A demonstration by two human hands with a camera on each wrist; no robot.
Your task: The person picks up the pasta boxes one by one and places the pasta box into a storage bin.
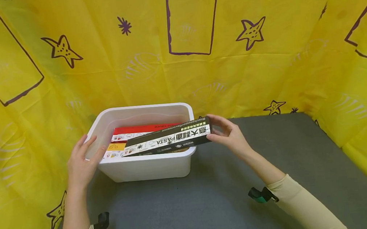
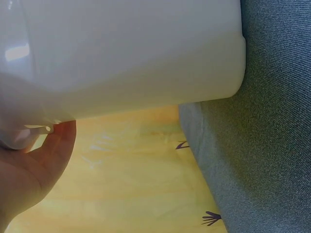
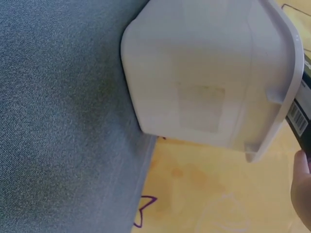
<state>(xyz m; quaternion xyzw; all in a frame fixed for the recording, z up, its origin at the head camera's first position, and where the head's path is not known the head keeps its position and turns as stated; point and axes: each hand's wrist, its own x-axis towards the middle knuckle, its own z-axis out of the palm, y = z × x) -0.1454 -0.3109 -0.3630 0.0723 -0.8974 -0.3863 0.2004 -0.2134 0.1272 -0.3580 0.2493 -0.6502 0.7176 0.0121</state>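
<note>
A white plastic bin (image 1: 149, 168) stands on the dark table. My left hand (image 1: 82, 163) grips its left rim; in the left wrist view the fingers (image 2: 58, 145) hook at the bin's edge. At the right, my right hand (image 1: 229, 134) holds the end of a black pasta box (image 1: 169, 137) with a white band, thumb on the near side. That box lies tilted, its left end inside the bin and its right end above the right rim. Under and behind it in the bin are a red box (image 1: 132, 130) and a yellow box (image 1: 115, 147), partly hidden.
Yellow cloth (image 1: 154, 80) with purple drawings hangs behind and at both sides. The dark grey table (image 1: 191, 208) extends in front of the bin and to its right. Straps with dark devices (image 1: 101, 223) sit at both wrists.
</note>
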